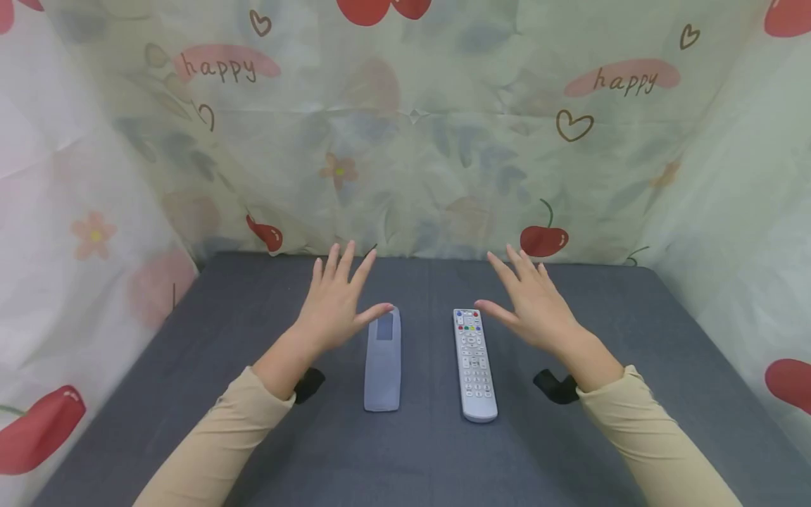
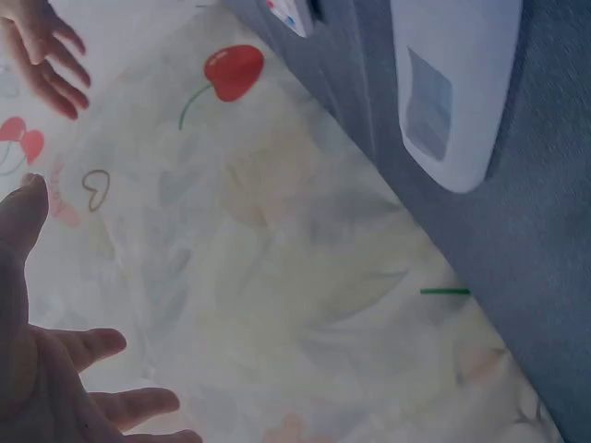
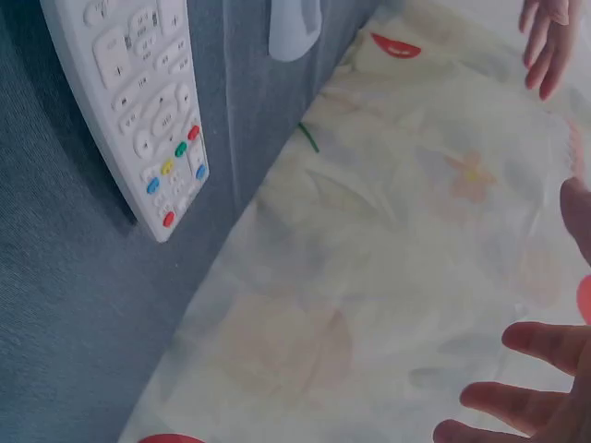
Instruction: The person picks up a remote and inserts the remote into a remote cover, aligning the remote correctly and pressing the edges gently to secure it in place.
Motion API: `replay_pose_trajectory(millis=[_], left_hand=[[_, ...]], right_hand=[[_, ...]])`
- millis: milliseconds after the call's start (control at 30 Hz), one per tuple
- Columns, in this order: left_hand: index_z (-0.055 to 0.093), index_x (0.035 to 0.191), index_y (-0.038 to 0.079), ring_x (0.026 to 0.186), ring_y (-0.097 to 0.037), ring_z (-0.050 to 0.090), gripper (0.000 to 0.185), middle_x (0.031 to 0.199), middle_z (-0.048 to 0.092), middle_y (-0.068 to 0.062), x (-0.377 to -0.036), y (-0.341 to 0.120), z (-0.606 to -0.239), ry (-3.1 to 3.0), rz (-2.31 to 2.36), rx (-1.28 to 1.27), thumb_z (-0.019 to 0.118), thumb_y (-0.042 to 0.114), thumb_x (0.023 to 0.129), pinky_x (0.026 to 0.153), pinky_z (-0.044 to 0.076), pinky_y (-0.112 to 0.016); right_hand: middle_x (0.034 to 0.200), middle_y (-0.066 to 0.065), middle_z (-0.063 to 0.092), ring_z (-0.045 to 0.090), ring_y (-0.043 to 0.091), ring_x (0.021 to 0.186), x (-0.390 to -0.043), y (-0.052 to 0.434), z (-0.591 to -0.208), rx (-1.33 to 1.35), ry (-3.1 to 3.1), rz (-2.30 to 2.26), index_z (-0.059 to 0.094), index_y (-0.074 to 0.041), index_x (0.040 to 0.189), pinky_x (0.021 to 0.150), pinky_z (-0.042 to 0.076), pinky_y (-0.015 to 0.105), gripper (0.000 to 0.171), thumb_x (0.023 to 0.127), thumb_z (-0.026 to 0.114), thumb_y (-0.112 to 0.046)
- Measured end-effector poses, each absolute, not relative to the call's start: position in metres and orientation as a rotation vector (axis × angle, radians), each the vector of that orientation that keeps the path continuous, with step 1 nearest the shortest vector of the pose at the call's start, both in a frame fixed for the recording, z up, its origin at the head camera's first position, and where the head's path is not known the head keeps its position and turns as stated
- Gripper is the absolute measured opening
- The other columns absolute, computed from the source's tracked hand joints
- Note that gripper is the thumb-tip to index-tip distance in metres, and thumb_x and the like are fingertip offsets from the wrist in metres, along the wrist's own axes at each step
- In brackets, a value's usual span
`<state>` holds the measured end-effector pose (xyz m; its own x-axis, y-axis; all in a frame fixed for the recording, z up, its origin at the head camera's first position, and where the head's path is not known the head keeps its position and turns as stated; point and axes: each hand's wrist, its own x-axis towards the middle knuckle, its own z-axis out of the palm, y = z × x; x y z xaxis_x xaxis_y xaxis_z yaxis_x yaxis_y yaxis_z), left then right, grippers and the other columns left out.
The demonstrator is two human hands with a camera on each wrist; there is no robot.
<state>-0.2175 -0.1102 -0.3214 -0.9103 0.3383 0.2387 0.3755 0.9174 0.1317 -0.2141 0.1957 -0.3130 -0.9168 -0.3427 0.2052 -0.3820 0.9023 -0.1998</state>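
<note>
My left hand [image 1: 336, 304] hovers open with fingers spread above the dark grey table [image 1: 405, 458], just left of a translucent silicone remote cover [image 1: 383, 360] that lies lengthwise. My right hand [image 1: 532, 306] is open the same way, just right of a white remote control [image 1: 474, 365] with coloured buttons at its far end. Neither hand holds anything, though the left thumb tip is over the cover's far end. The left wrist view has the cover [image 2: 457, 83] and spread left fingers [image 2: 65, 369]. In the right wrist view are the remote [image 3: 129, 101] and right fingers [image 3: 536, 388].
A cloth backdrop [image 1: 405, 141] printed with cherries, hearts and "happy" walls the table at the back and both sides. Black wrist camera mounts [image 1: 309, 384] sit under each forearm. Cover and remote lie parallel, a hand's width apart, mid-table.
</note>
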Motion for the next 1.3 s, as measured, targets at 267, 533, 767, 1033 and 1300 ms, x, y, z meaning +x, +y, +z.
replay_pose_trajectory(millis=[267, 533, 767, 1033, 1300], left_hand=[[0.019, 0.150, 0.014, 0.145, -0.036, 0.011, 0.079, 0.155, 0.018, -0.017, -0.207, -0.100, -0.322, -2.934, -0.623, -0.641, 0.050, 0.056, 0.090, 0.115, 0.017, -0.054], [0.019, 0.149, 0.015, 0.140, -0.027, 0.030, 0.076, 0.153, 0.027, -0.010, -0.203, -0.084, -0.335, -3.033, -0.950, -0.719, 0.049, 0.054, 0.091, 0.110, 0.031, -0.049], [0.028, 0.145, 0.009, 0.135, -0.029, 0.038, 0.067, 0.147, 0.037, -0.011, -0.203, -0.069, -0.358, -3.034, -1.309, -0.797, 0.049, 0.046, 0.094, 0.108, 0.034, -0.047], [0.043, 0.136, 0.006, 0.106, -0.023, 0.060, 0.054, 0.127, 0.057, -0.011, -0.201, -0.048, -0.382, -3.020, -1.614, -0.750, 0.049, 0.040, 0.095, 0.079, 0.051, -0.032], [0.044, 0.134, 0.001, 0.099, -0.026, 0.063, 0.051, 0.123, 0.059, -0.016, -0.198, -0.027, -0.400, -3.036, -1.765, -0.769, 0.051, 0.032, 0.095, 0.079, 0.051, -0.031]], right_hand=[[0.147, 0.019, 0.034, 0.033, 0.038, 0.135, -0.207, 0.206, -0.323, 0.555, -2.897, 0.601, 0.037, -0.006, 0.142, 0.106, 0.031, 0.056, 0.064, 0.091, 0.059, -0.038], [0.132, 0.018, 0.052, 0.046, 0.035, 0.125, -0.207, 0.213, -0.346, 0.603, -2.891, 0.750, 0.049, -0.001, 0.131, 0.101, 0.038, 0.053, 0.051, 0.090, 0.062, -0.029], [0.118, 0.019, 0.061, 0.059, 0.034, 0.107, -0.208, 0.214, -0.369, 0.634, -2.929, 0.790, 0.056, 0.003, 0.121, 0.090, 0.048, 0.048, 0.043, 0.088, 0.064, -0.024], [0.090, 0.010, 0.067, 0.060, 0.015, 0.077, -0.211, 0.211, -0.383, 0.633, -3.002, 0.855, 0.060, 0.004, 0.110, 0.067, 0.050, 0.030, 0.038, 0.085, 0.067, -0.023], [0.076, 0.005, 0.063, 0.051, 0.011, 0.064, -0.212, 0.208, -0.393, 0.488, -3.138, 0.926, 0.060, 0.002, 0.106, 0.056, 0.042, 0.023, 0.041, 0.083, 0.070, -0.030]])
